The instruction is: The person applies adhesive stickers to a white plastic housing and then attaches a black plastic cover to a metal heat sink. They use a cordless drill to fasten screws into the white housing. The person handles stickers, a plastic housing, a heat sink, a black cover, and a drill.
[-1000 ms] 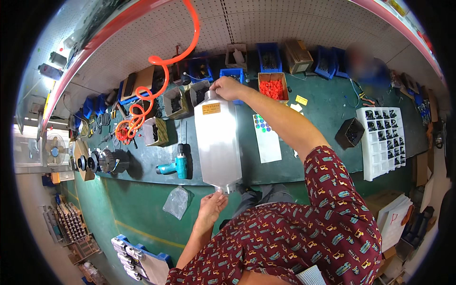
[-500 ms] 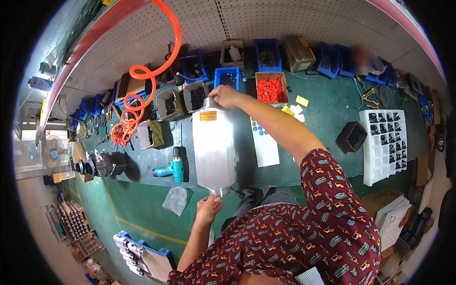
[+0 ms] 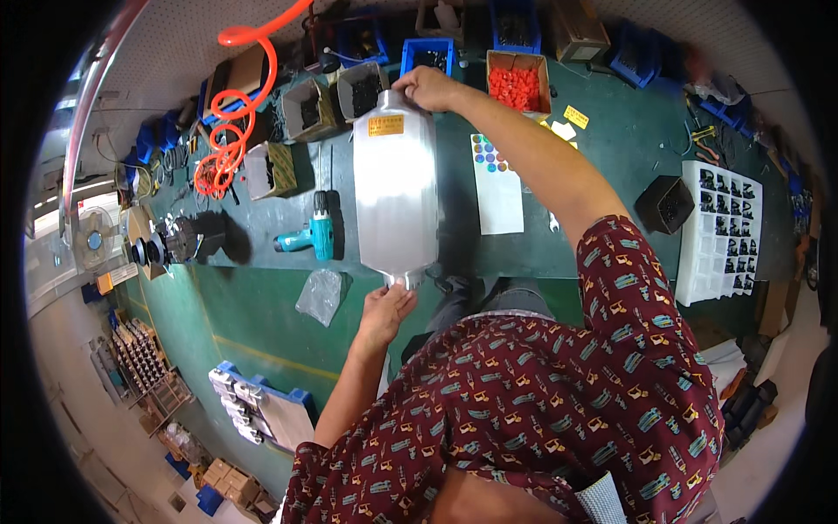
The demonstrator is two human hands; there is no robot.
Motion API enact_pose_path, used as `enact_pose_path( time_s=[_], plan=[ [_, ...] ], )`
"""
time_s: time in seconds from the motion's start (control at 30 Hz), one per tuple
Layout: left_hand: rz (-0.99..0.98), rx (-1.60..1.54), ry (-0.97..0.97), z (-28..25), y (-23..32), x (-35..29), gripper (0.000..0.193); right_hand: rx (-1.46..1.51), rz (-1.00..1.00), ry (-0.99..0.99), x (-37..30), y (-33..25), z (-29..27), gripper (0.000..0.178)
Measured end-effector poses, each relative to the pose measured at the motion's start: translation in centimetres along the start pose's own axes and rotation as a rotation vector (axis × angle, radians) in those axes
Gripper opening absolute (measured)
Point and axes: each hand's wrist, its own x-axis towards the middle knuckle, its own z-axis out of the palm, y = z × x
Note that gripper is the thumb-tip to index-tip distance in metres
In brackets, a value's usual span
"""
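A long silver metal housing [image 3: 396, 196], with tapered ends, a short neck at each end and an orange label near the far one, stands out over the front of the green workbench. My right hand [image 3: 428, 87] reaches across and grips its far neck. At the near end, my left hand [image 3: 388, 307] has its fingers closed around the other neck, just past the bench's front edge. To the left of the housing lies a teal cordless drill [image 3: 316, 234]. A white sheet with round coloured stickers [image 3: 500, 196] is on its right.
Along the back are a carton of red parts [image 3: 517, 86], a blue bin [image 3: 428, 57] and boxes of black parts [image 3: 362, 90]. An orange coiled hose [image 3: 229, 144] hangs at left. A white tray of black parts [image 3: 724, 231] and a dark box [image 3: 665, 203] sit at right.
The whole view has shifted, so the bench and housing appear higher in the picture. Both hands keep their hold on the housing's two ends.
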Motion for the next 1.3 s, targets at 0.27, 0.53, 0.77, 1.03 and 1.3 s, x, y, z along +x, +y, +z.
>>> enact_pose_path(
  time_s=[0.27, 0.53, 0.77, 1.03, 1.3],
  plan=[
    [-0.015, -0.091, 0.061, 1.4, -0.5, -0.7, 0.025, -0.089, -0.011, 0.010, -0.3, -0.1, 0.4, 0.039],
    [0.083, -0.010, 0.022, 0.0, -2.2, 1.0, 0.029, -0.086, -0.112, 0.013, -1.6, 0.9, 0.9, 0.037],
    [0.013, 0.134, 0.076, 0.5, -0.9, -0.3, 0.040, 0.094, 0.021, 0.042, -4.1, -1.8, 0.8, 0.039],
    [0.217, 0.529, -0.045, -3.7, 0.9, -0.9, 0.036, 0.142, -0.064, 0.448, -4.3, 3.2, 1.3, 0.025],
    [0.845, 1.125, 0.334, -12.3, 8.4, 3.9, 0.037, -0.223, -0.369, 0.491, 1.7, -6.6, 1.7, 0.014]
  ],
)
